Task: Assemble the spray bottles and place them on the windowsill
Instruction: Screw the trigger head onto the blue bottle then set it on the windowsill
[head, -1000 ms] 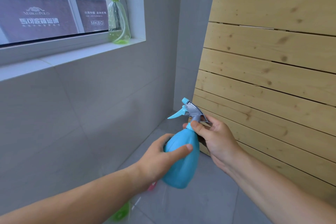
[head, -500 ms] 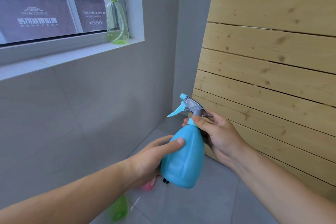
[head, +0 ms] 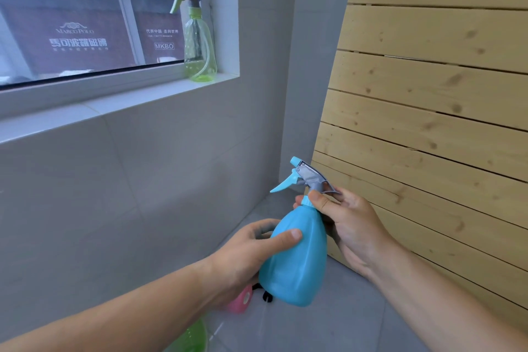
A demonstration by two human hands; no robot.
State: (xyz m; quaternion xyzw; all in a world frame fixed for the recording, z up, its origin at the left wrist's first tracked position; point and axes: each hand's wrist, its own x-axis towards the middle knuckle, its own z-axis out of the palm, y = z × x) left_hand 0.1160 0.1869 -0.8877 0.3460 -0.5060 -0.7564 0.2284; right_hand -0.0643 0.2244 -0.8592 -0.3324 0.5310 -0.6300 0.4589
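I hold a blue spray bottle (head: 297,254) upright in front of me, low and right of centre. My left hand (head: 248,254) wraps its body from the left, thumb across the front. My right hand (head: 348,226) pinches the neck just under the blue and grey trigger head (head: 305,177), which sits on the bottle with its nozzle pointing left. A clear green spray bottle (head: 198,40) with its trigger head on stands upright at the right end of the white windowsill (head: 120,100), up and to the left.
A slatted wooden panel (head: 434,100) leans along the right side. Grey tiled wall runs below the sill. On the grey floor under my left arm lie a pink bottle (head: 241,301), a green bottle (head: 194,337) and a small black part (head: 267,296).
The view has tilted up a little, so the windowsill bottle sits lower in frame. Both hands keep hold of the blue bottle, which has stayed nearly in place and tipped slightly more upright.
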